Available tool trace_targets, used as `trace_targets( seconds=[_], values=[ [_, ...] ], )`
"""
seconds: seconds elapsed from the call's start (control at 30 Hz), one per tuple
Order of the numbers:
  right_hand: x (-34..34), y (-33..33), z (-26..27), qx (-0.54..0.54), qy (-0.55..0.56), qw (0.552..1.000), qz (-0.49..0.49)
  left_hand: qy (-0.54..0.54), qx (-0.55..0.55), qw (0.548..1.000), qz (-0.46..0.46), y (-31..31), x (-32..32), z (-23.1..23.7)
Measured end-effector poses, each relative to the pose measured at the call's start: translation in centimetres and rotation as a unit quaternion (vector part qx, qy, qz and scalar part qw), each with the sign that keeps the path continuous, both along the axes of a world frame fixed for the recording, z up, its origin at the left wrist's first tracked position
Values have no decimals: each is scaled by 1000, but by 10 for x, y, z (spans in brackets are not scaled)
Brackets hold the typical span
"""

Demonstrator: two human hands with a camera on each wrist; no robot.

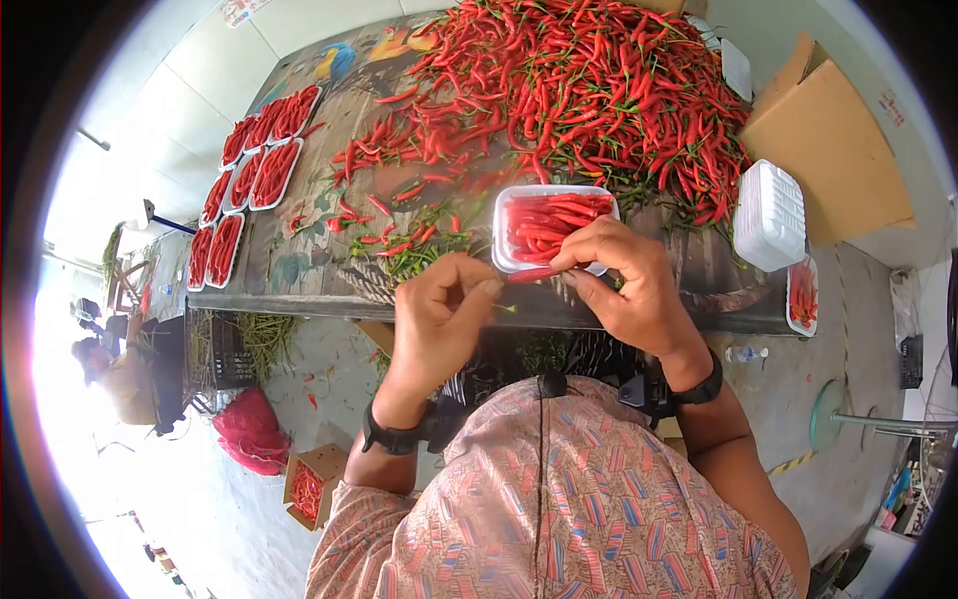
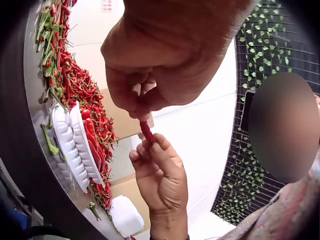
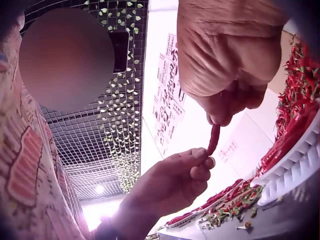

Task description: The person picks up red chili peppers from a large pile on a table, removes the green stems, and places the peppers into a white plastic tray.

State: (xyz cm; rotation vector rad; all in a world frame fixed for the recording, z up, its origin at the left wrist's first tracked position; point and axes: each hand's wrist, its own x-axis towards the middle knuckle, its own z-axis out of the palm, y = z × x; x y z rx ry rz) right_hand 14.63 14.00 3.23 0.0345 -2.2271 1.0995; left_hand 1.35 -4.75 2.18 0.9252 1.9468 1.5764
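Note:
My right hand [image 1: 624,280] pinches one end of a single red chili pepper [image 1: 532,275] between thumb and fingers, at the near edge of the table. At the pepper's other end, my left hand [image 1: 439,309] pinches with thumb and fingertips; both wrist views show the chili pepper [image 2: 147,131] [image 3: 214,138] spanning the two hands. A small green stem piece [image 1: 507,307] shows just below the left fingertips. Right behind the hands sits a white foam tray [image 1: 501,225], with red chili peppers [image 1: 544,222] laid lengthwise in it.
A large heap of red chili peppers [image 1: 619,90] covers the table's back. Filled trays [image 1: 274,175] stand at the left. Stem scraps [image 1: 424,245] lie near the left hand. Stacked white trays [image 1: 768,215] and a cardboard box [image 1: 833,140] are at the right.

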Motion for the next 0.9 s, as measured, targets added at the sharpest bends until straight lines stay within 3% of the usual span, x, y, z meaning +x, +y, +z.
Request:
trace_targets(
  seconds=[0.07, 0.13, 0.2, 0.27, 0.4, 0.57, 0.63, 0.9],
  values=[
    [1, 5, 0, -34, 0, 999, -2, -16, -4, 1000, 7, -4, -10, 1],
    [4, 8, 1, -60, -25, 998, 4, 216, -7, 976, -19, -6, -18, 6],
    [3, 7, 0, -80, -42, 996, 10, 246, -13, 969, -12, 1, -13, 16],
    [0, 6, 0, -99, -56, 993, 18, 337, 55, 940, -1, 19, -4, 32],
    [-4, 10, -2, -138, -67, 987, 35, 308, 43, 944, -109, 36, -9, 26],
    [-11, 25, -10, -171, -44, 984, 11, 315, 23, 943, -101, 59, -22, 30],
    [-13, 33, -10, -148, -51, 984, -80, 299, -8, 949, -99, 67, -34, 32],
    [-15, 56, -32, -71, -53, 988, -127, 274, -108, 946, -138, 96, -70, 16]
  ],
)
